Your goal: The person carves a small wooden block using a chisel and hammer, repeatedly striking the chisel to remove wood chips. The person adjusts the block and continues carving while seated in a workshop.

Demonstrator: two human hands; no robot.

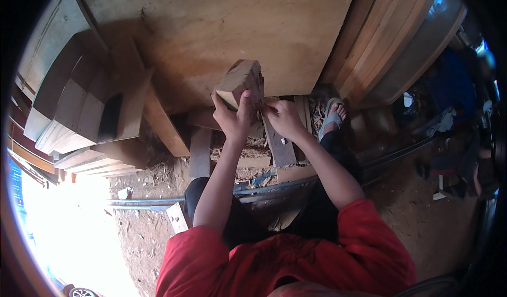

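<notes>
The left hand (pixel 232 118) is clamped on a wooden block (pixel 242 83). The right hand (pixel 282 116) pinches at its edge, seemingly on something small. The block could slip onto the sandalled foot (pixel 332 116) below.

A large plywood sheet (pixel 222 27) fills the upper middle of the frame. At the left sit stacked wooden blocks and boards (pixel 79 112). Leaning planks (pixel 391 43) stand at the upper right. A metal pipe (pixel 148 202) crosses the dirt floor (pixel 148 244) at lower left, beside wood shavings (pixel 253 154) in the centre.
</notes>
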